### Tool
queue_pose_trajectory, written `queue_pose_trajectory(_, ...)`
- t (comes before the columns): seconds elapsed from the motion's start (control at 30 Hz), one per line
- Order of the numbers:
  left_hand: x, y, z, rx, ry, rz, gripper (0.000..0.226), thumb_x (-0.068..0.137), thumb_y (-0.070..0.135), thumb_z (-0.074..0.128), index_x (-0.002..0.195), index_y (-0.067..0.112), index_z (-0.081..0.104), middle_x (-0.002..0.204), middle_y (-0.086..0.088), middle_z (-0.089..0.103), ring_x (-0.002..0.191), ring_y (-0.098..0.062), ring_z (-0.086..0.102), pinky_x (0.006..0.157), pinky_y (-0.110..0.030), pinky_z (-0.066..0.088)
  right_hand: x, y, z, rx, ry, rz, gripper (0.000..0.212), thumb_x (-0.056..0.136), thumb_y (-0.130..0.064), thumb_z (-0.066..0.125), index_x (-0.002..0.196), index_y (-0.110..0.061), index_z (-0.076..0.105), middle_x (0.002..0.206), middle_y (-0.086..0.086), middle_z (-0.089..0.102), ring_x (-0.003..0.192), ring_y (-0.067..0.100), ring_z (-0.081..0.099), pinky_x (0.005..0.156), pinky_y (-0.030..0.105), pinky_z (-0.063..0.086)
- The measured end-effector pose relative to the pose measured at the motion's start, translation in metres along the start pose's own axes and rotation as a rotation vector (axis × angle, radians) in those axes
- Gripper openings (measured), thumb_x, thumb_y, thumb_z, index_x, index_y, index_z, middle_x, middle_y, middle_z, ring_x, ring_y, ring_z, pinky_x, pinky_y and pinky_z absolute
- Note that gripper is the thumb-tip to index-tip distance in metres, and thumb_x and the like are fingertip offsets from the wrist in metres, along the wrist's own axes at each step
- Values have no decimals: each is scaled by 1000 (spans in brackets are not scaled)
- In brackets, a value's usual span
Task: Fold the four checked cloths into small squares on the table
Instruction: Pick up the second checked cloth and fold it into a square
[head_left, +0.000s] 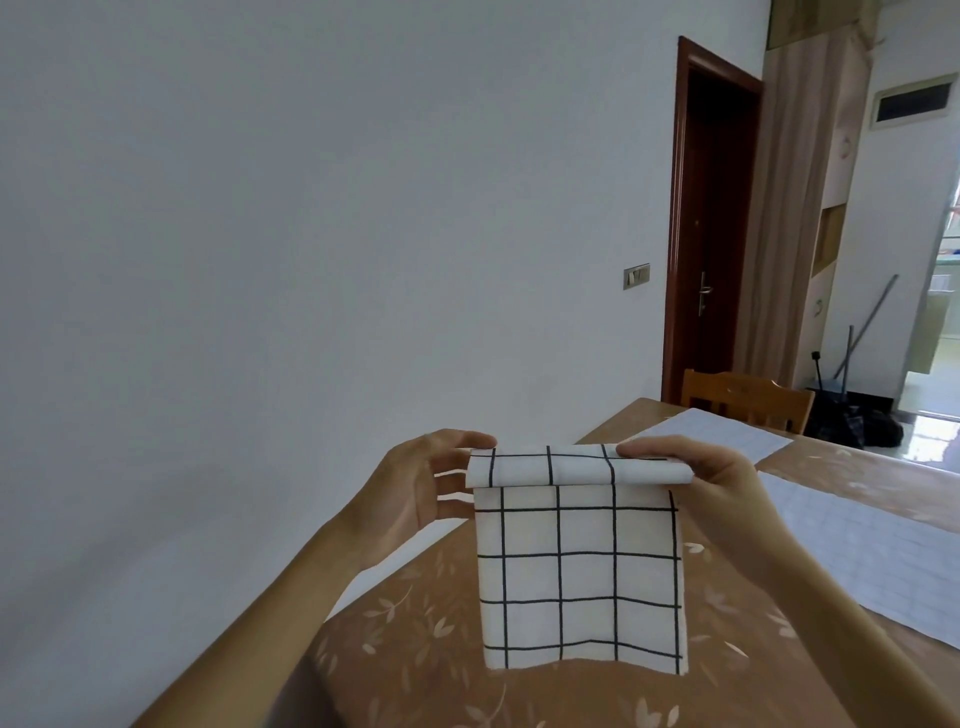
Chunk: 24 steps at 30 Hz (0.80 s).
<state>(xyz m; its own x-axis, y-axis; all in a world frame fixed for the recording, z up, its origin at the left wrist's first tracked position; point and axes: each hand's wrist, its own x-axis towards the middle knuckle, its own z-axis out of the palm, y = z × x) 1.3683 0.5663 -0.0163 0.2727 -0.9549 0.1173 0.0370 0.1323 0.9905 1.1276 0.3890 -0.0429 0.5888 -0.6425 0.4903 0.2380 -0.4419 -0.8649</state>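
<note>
A white cloth with a black check (579, 566) hangs in the air above the table (415, 670), its top edge curled over towards me. My left hand (421, 483) pinches the top left corner between thumb and fingers. My right hand (701, 470) pinches the top right corner. The cloth's lower edge hangs free, just above the tabletop. No other checked cloth is in view.
The table carries a brown leaf-patterned cover. A pale grid-lined mat (852, 545) lies on its right side. A wooden chair (748, 400) stands at the far end, with a dark door (711, 223) behind it. A white wall fills the left.
</note>
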Motion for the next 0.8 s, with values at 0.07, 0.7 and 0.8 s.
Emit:
queue_pose_trajectory(0.07,2,-2,2,122,74,56,27,85,25,73,111,19,75,105,-14,67,94,-28,68,82,-43,59,-1,0,0,-18,-10,-17,46,88,21,52,90,-16,79,96,-4,78,89,7,72,74,16,56)
queue_pose_trajectory(0.7,-1,-1,7,367,183,132,13,98,14,60,110,9,56,97,-14,77,80,-33,75,66,-39,61,-2,4,11,140,-25,245,26,88,-17,70,113,-16,70,103,4,78,94,21,76,74,27,61)
queue_pose_trajectory(0.8,-2,-4,11,370,181,144,12,99,14,59,109,10,54,95,-16,77,75,-32,75,64,-38,62,-3,1,11,168,-44,261,28,86,-26,69,113,-18,70,104,2,78,95,20,75,78,29,61)
